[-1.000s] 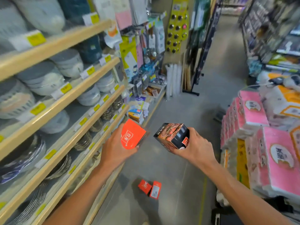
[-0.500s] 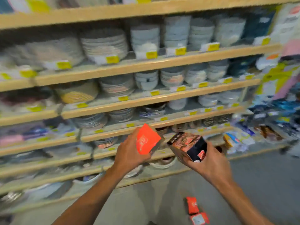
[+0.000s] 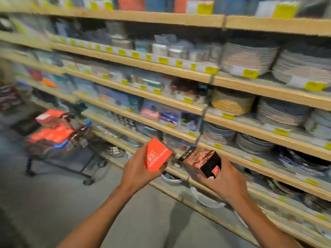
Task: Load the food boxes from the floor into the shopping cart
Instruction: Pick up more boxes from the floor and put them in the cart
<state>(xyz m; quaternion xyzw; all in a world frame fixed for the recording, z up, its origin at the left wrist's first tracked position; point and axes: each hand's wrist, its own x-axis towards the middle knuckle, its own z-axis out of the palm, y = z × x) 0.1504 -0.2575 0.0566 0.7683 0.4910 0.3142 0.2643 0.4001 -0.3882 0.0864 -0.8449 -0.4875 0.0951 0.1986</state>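
Your left hand [image 3: 137, 170] grips the orange box [image 3: 157, 155] from its left side and below. The thumb lies along the near face, and the other fingers curl round the bottom right corner, mostly hidden behind the box. The box is tilted, its top corner pointing up and away from you.

Your right hand [image 3: 226, 181] holds the dark box [image 3: 201, 161] from beneath and from the right. The palm cups its lower right side, and the fingers wrap under the base, so only their tips show below the box. The dark box leans left, and its top left corner sits just beside the orange box; you cannot tell whether they touch.

Both boxes are held up in front of the lower shelves [image 3: 250, 126], which carry stacked plates [image 3: 283, 113].

The cart [image 3: 59, 149] stands on the floor [image 3: 53, 203] well to your left, blurred. It already holds a pile of orange and dark boxes [image 3: 52, 129]. Both hands are well apart from it.
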